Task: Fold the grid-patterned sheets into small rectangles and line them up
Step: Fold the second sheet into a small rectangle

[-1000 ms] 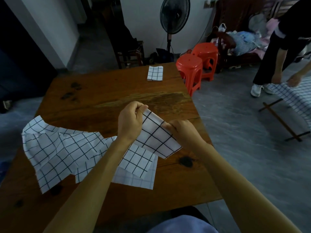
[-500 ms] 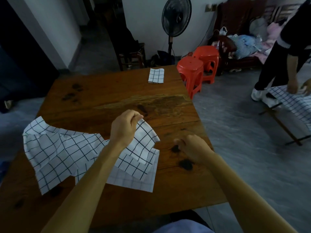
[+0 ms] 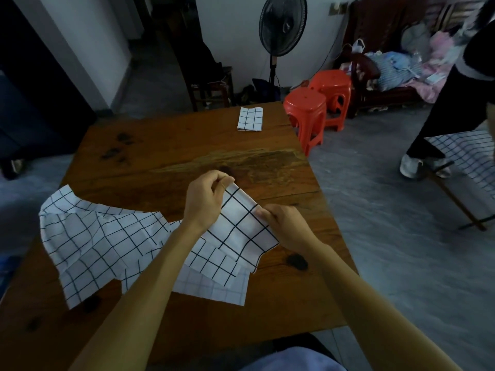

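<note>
A white sheet with a black grid [image 3: 241, 231] is held up over the middle of the wooden table [image 3: 174, 151]. My left hand [image 3: 206, 199] pinches its far upper corner. My right hand [image 3: 284, 223] pinches its right edge. Under and left of it lies a loose heap of several unfolded grid sheets [image 3: 101, 242]. One sheet folded into a small rectangle [image 3: 250, 119] lies flat near the table's far edge.
Two red plastic stools [image 3: 318, 108] stand by the table's far right corner. A black standing fan [image 3: 281, 28] is behind the table. At the right a person in black [image 3: 455, 103] stands beside another grid cloth [image 3: 466, 153] on a low frame.
Half a second ago my right hand was off the sheet, near the table. It has come back and taken the sheet's right edge, and the sheet is stretched between both hands again.
</note>
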`<act>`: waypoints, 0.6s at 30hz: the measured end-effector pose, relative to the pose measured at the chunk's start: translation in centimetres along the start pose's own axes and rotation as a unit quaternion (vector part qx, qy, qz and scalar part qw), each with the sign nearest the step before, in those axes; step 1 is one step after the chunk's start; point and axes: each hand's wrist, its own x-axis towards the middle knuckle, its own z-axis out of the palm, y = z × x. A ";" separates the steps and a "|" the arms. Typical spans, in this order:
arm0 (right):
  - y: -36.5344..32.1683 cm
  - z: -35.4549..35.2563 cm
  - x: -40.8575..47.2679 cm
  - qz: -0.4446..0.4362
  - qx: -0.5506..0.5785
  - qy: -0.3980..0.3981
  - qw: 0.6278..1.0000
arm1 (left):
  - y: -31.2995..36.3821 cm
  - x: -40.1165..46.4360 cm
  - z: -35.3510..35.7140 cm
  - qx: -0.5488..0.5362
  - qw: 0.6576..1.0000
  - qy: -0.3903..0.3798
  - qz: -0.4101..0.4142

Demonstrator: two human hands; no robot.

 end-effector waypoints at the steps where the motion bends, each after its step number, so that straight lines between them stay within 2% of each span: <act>1: 0.2 0.1 -0.4 0.001 -0.003 0.001 1.000 | -0.1 -0.1 0.1 -0.002 1.000 0.003 -0.004; 5: 1.1 0.5 -1.4 0.021 0.006 0.002 1.000 | -0.9 -0.5 0.6 -0.005 1.000 0.009 -0.023; 11: 2.5 0.2 -2.8 0.044 -0.034 -0.054 0.997 | -1.5 -0.3 0.9 0.011 0.999 -0.001 -0.046; 14: 4.1 -0.7 -2.9 0.104 -0.071 -0.146 0.981 | -1.6 -0.4 1.1 0.025 0.999 0.000 -0.041; 16: 5.8 -1.1 -3.5 0.177 -0.103 -0.253 0.946 | -1.8 -0.2 0.8 0.042 0.998 0.012 -0.038; 18: 7.1 -1.3 -4.2 0.228 -0.111 -0.299 0.920 | -1.6 0.0 0.6 0.068 0.998 0.002 -0.016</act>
